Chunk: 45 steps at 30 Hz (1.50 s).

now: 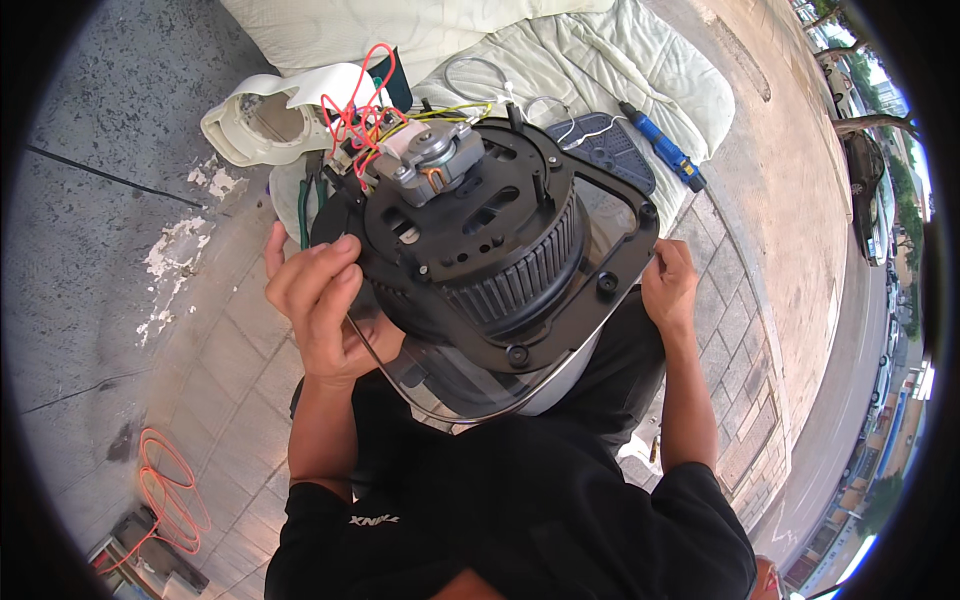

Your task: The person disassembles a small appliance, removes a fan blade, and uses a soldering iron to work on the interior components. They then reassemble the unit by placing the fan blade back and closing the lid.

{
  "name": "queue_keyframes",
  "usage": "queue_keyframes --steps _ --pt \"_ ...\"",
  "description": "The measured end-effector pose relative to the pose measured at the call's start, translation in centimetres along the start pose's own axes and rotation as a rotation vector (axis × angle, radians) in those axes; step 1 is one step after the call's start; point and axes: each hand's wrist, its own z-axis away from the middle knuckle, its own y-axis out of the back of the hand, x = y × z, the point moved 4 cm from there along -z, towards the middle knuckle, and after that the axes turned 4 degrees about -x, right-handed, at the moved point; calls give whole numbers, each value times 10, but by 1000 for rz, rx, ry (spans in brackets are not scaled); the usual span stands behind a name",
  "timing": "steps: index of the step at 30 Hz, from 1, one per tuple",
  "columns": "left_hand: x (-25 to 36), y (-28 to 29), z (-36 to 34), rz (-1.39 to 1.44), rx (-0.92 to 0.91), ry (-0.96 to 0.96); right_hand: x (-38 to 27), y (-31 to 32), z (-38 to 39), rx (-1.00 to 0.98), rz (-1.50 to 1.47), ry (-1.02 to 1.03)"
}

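Note:
A black blower assembly (490,230) on a plate with a clear rim is held above my lap. It has a ribbed wheel, several holes and a silver motor (435,165) on top, with red and yellow wires (365,125) at the back. My left hand (318,305) is closed on the assembly's left edge, fingers curled over it and thumb partly hidden. My right hand (670,285) is closed on its right edge, with fingertips partly hidden behind the plate.
A quilted pale mat (680,90) behind holds a blue screwdriver (660,140), a grey tray (610,160) and cables. A white plastic housing (260,115) and green-handled pliers (310,195) lie back left. An orange cord (175,480) lies lower left; a road (835,350) runs right.

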Motion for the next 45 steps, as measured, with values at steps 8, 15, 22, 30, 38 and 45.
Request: queue_keyframes --steps 8,15,22,30,38,45 --pt "1 -5 -2 28 56 64 -3 5 0 3 -30 -39" --pt "-2 -5 0 -3 78 51 1 6 2 2 -51 -49" --pt "-2 -11 1 -42 153 21 0 6 1 10 -60 -32" --pt "-2 -2 3 -58 34 -12 1 3 -1 -24 -47 -32" --pt "-1 0 2 -118 38 -19 -4 5 -3 -82 12 -12" --pt "-4 2 3 -79 -18 -20 2 -2 0 -31 -6 -62"
